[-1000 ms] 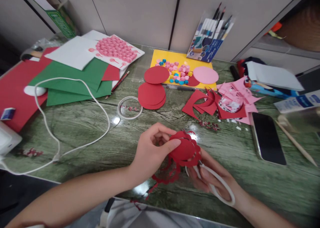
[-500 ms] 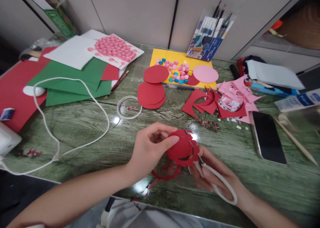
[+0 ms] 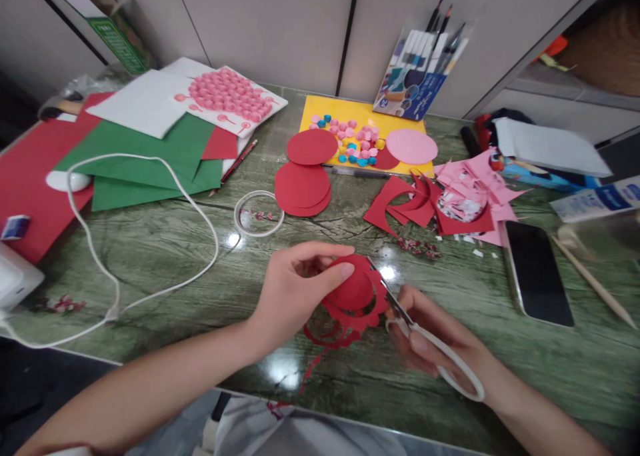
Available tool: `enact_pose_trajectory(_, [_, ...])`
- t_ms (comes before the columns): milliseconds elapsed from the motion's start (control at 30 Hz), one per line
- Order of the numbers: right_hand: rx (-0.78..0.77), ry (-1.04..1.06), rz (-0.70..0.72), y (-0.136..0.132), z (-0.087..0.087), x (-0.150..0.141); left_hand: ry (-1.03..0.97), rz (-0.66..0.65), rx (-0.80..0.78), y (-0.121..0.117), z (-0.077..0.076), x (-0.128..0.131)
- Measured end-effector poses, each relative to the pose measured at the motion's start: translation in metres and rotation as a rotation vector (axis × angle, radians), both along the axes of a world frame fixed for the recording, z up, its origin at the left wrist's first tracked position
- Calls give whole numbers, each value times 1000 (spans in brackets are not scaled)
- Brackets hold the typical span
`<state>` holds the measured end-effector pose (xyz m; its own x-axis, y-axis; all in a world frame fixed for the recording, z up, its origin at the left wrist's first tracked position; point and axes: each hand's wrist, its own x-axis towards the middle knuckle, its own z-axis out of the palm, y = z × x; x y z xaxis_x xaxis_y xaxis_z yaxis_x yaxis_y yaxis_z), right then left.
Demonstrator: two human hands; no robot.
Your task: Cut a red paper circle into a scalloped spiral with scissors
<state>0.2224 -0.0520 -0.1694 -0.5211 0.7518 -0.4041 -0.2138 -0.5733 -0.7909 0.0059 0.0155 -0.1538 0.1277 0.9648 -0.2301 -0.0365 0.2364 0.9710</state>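
Note:
My left hand (image 3: pixel 303 289) pinches a red paper disc (image 3: pixel 353 284) between thumb and fingers. A scalloped strip, partly cut free, curls around the disc's right and lower edge. White-handled scissors (image 3: pixel 440 349) are in my right hand (image 3: pixel 425 333), fingers through the loops. Their blades point up and left, lying at the right edge of the paper. Beneath the disc a scalloped red paper strip (image 3: pixel 333 339) dangles or rests over the table; I cannot tell which. A thin red trail runs from it toward the table's front edge.
Red paper circles (image 3: pixel 303 188) lie ahead, beside a white tape ring (image 3: pixel 259 214). Red scraps (image 3: pixel 403 203) and pink scraps (image 3: pixel 470 189) are heaped behind my right hand. A phone (image 3: pixel 537 273) is to the right. A white cable (image 3: pixel 215 243) loops across the left side.
The scissors and my right hand have shifted slightly right and down, their blades now at the paper's outer edge. The red disc has turned and moved a little left with my left hand.

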Motion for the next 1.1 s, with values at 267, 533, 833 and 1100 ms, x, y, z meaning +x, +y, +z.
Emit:
enact_pose_trajectory(267, [9,-61,45,1,0,7,22,-59,4,3,3,-4])
enact_pose_trajectory(533, [20,-123,144,5,9,16,54,-236,3,14,10,-14])
enact_pose_trajectory(833, [7,-156,225,8,15,17,100,-405,21,25,17,-23])
enact_pose_trajectory(1100, [-25,-135,202,7,16,15,137,-457,-6,21,15,-21])
